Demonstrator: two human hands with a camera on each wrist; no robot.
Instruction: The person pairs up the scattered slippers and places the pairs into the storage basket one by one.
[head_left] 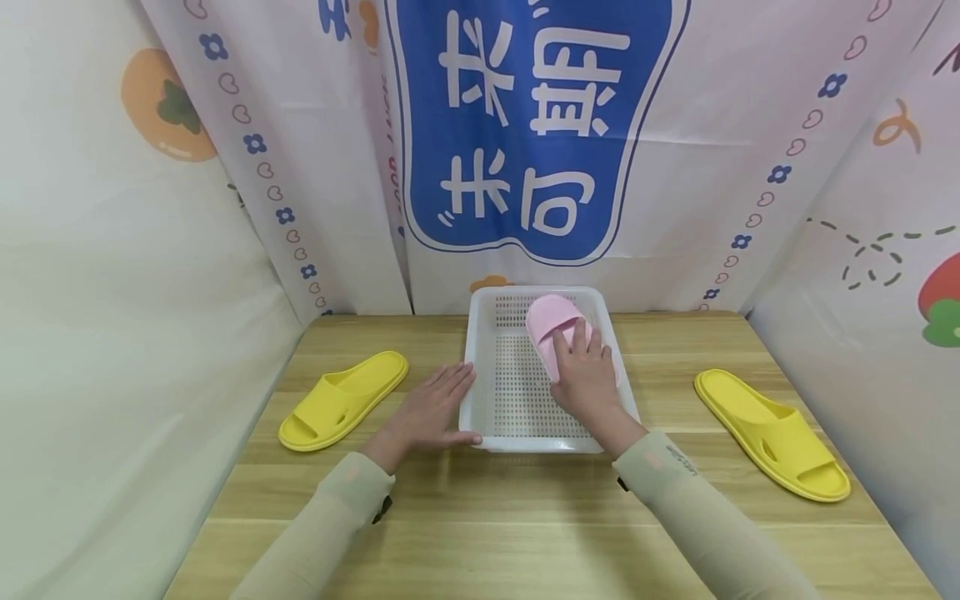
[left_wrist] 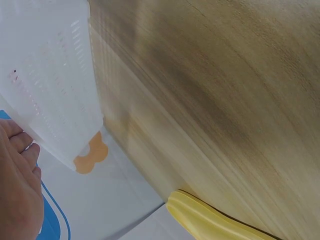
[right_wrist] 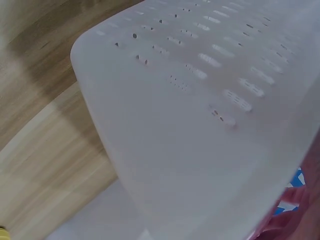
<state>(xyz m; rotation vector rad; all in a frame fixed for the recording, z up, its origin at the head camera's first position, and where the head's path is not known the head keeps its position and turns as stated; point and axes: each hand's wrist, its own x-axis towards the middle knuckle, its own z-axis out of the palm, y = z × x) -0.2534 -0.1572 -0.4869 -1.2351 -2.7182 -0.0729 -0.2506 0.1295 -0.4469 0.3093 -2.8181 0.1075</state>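
Note:
A white perforated plastic basket [head_left: 517, 442] stands at the far middle of the table. Inside, a pink slipper [head_left: 553, 313] leans toward the right wall, its strap end pointing away. My right hand [head_left: 588, 379] lies over the slipper, with fingers extended onto it around the strap opening. In the right wrist view that hand [right_wrist: 302, 215] shows only at the edge, beyond the basket wall [right_wrist: 165, 125]. My left hand [head_left: 431, 408] rests against the basket's left side, fingers straight along the rim and thumb at the front corner.
One yellow slipper [head_left: 345, 400] lies on the wooden table [head_left: 510, 533] left of the basket, another yellow slipper [head_left: 772, 433] to the right. A printed cloth [head_left: 675, 183] hangs right behind the table, with cloth walls on both sides.

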